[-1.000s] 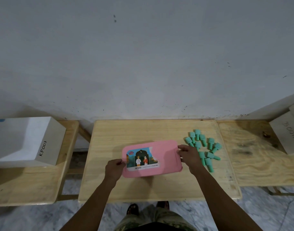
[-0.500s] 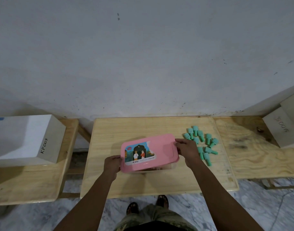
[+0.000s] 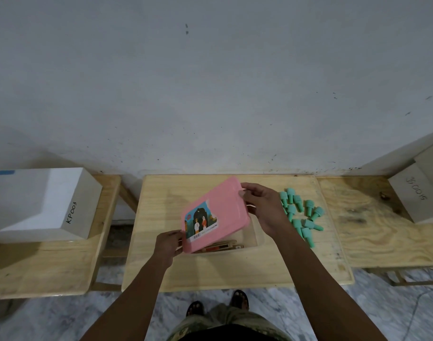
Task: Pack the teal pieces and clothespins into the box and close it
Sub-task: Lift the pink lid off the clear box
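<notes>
A pink lid [image 3: 220, 212] with a picture sticker hangs tilted above a clear box [image 3: 253, 238] on the middle wooden table. My right hand [image 3: 262, 205] grips the lid's far right edge. My left hand [image 3: 167, 244] holds its near left corner. Under the raised lid, wooden clothespins [image 3: 223, 246] lie in the box. Several teal pieces [image 3: 301, 215] are scattered on the table to the right of my right hand.
A white box marked KP003 [image 3: 43, 205] stands on the left table. Another white box [image 3: 417, 193] sits on the right table [image 3: 372, 232]. The grey wall rises right behind the tables. My feet show on the marble floor below.
The lid, flat on the box a second ago, has been lifted off and tilted up to the right by both hands, uncovering the box and the clothespins.
</notes>
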